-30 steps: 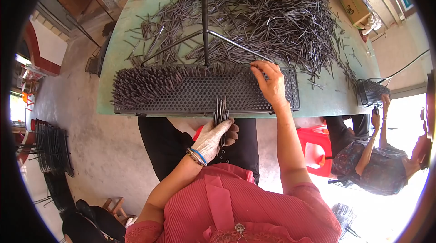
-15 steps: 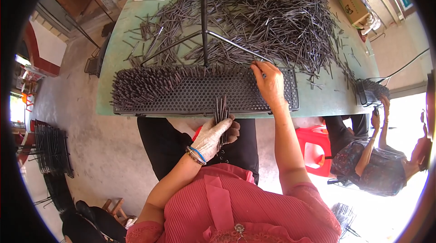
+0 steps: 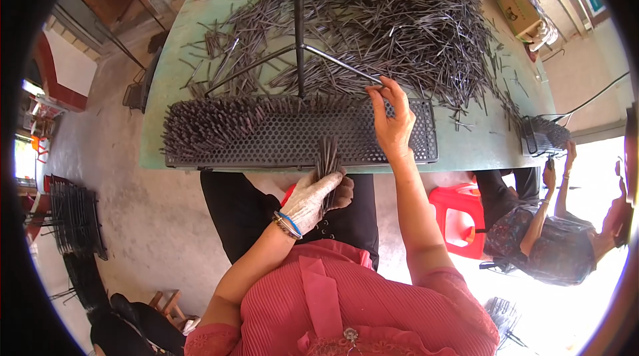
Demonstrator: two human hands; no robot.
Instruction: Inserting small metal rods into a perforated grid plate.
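Clamping the stick bundle (image 3: 327, 155) by the black rack's near edge (image 3: 319, 165) with the left hand (image 3: 313, 196), fingers wrapped firmly, looked sound; right hand (image 3: 395, 123) fingers bent over rack's right part, couldn't tell if holding; straight aim seemed best

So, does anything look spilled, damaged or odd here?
No damage that I can see. Loose dark sticks stray from the big heap along the right side of the table, which looks untidy. Also mismatched: the left hand wears a glove, while the right hand is bare.
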